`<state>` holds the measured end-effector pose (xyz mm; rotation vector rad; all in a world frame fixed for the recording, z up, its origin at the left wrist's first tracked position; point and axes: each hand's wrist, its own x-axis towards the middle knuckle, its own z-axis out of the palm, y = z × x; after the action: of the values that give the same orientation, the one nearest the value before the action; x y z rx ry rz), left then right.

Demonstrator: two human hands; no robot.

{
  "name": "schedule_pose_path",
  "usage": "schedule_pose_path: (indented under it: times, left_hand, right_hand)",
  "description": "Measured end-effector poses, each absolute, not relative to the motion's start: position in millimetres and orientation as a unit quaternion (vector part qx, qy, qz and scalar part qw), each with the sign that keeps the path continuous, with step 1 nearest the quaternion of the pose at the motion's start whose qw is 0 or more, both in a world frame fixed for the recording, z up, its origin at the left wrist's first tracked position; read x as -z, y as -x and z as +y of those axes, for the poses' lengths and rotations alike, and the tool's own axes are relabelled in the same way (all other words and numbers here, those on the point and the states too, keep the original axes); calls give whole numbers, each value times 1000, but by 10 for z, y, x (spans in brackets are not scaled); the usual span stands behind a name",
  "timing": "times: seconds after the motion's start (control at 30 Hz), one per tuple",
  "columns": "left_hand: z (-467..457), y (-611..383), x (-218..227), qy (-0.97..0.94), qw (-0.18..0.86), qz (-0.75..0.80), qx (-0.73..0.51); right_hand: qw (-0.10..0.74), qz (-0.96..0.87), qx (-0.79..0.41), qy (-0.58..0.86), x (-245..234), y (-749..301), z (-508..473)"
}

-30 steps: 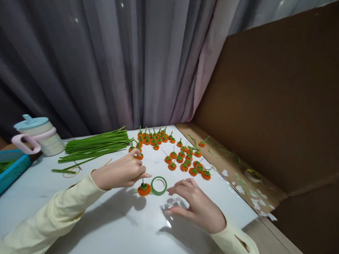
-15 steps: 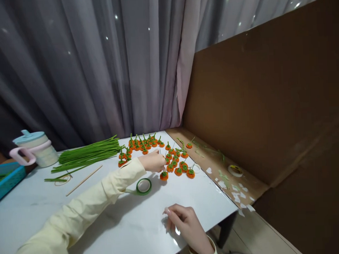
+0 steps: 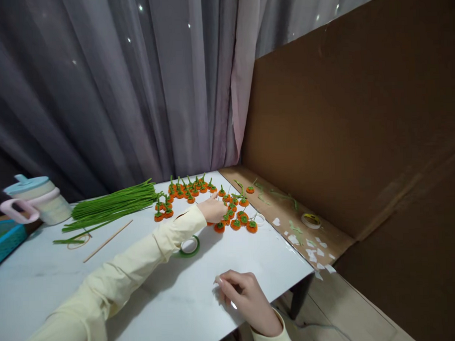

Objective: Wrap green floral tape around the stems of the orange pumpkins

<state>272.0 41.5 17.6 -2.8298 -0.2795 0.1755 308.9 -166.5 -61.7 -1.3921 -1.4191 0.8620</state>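
At the far right part of the white table [image 3: 142,298], my left hand [image 3: 212,210] reaches in among small orange fuzzy pumpkins [image 3: 236,224] with green tops and thin wire stems. Its fingers are curled and bent down, and their tips are hidden behind the hand, so whatever they may hold does not show. A roll of green tape [image 3: 190,247] lies just below that wrist, partly covered by the sleeve. My right hand [image 3: 244,295] rests near the front edge, thumb and fingers curled together, with nothing visible in them.
More orange pumpkins with green stems [image 3: 191,197] stand at the back. Green pipe cleaners [image 3: 113,204], a wooden stick [image 3: 107,241], a lidded cup [image 3: 45,199] and a blue basket [image 3: 8,240] lie leftward. Cardboard [image 3: 327,246] with paper scraps and a yellow tape roll [image 3: 311,221] borders the right.
My left hand has moved a little to the right, further over the near cluster of pumpkins. The view has shifted slightly. My right hand keeps nearly the same curled pose.
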Motion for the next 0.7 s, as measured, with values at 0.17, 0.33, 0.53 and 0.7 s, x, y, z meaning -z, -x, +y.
schedule_pose_path:
  times: [0.17,0.33,0.53,0.7]
  left_hand:
    - [408,-2648,-137,987,132,-91,-12]
    - [380,-2291,-216,987,109,-94,77]
    - [754,-1414,-15,922,29,-269,275]
    - [1201,-986,108,875,33,-387,288]
  right_hand:
    - [468,-579,-356,565,635,-3095,-1662]
    - [467,-582,-355,563,661,-3102,-1667]
    - [453,-591,-350,569,660,-3101,-1662]
    - [434,-604,-345,572,648,-3106,-1655]
